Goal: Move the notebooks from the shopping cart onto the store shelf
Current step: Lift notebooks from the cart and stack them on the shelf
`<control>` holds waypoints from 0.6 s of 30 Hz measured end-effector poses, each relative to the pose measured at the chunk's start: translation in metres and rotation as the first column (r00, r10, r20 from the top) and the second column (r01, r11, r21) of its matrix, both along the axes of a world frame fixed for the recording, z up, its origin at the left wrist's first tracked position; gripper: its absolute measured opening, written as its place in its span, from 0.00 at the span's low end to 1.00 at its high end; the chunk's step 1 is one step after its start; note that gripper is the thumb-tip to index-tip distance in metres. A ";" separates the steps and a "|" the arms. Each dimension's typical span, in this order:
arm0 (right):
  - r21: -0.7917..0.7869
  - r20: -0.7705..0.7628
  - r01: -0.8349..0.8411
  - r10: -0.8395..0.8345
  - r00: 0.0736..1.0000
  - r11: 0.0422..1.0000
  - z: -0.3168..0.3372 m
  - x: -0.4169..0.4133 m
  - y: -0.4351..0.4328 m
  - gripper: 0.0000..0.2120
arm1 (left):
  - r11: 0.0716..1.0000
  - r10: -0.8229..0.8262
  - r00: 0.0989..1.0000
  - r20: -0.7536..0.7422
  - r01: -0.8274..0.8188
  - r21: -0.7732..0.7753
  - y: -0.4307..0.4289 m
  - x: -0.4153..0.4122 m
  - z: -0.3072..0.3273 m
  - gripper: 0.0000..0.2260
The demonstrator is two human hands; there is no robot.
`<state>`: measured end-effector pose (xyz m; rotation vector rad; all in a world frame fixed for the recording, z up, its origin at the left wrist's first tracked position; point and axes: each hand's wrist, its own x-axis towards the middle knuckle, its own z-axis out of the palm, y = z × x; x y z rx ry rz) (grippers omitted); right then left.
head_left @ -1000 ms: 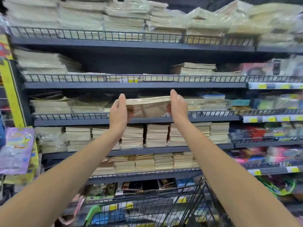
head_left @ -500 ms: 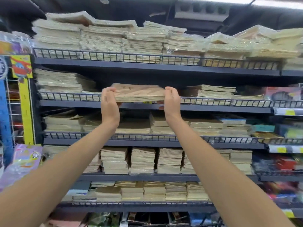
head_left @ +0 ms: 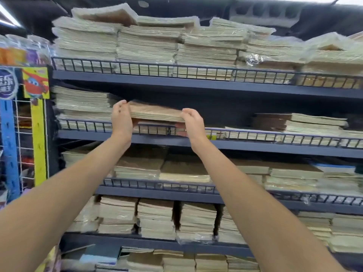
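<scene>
Head view looks up at a dark blue store shelf (head_left: 255,147), and the person in front of it has both bare arms stretched up to the second tier from the top. Between the hands is a stack of notebooks (head_left: 155,112), with a brown cover on top and pale page edges facing out. The left hand (head_left: 121,118) grips the stack's left end, fingers curled over the top edge. The right hand (head_left: 193,122) grips the right end the same way. The stack sits slightly tilted, its left end higher, just above the wire rail (head_left: 88,125) that runs along the front of that tier. Whether its underside already touches the low layer of notebooks behind the rail, I cannot tell. Just beside its left end stands a tall pile (head_left: 82,103) on the same tier, and well apart to the right lie lower piles (head_left: 314,124). The top tier is heaped with wrapped bundles (head_left: 147,46), and the tiers below hold more upright stacks (head_left: 155,218). At the far left hangs a bright cartoon poster (head_left: 35,83) above a yellow strip.
</scene>
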<state>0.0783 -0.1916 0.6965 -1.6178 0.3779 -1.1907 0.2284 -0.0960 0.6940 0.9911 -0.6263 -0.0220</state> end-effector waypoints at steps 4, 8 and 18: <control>-0.037 -0.066 0.019 -0.022 0.998 0.999 0.001 0.033 -0.013 0.13 | 0.999 0.019 1.000 0.020 -0.020 0.046 -0.008 0.031 0.002 0.14; -0.071 -0.100 0.082 -0.089 0.991 0.994 -0.002 0.061 -0.021 0.13 | 0.993 0.064 0.998 -0.003 -0.063 0.103 -0.013 0.052 -0.010 0.15; 0.120 -0.079 0.129 -0.120 0.990 0.984 -0.004 0.047 -0.023 0.24 | 0.906 0.040 0.997 0.068 -0.065 0.418 -0.014 0.035 -0.010 0.25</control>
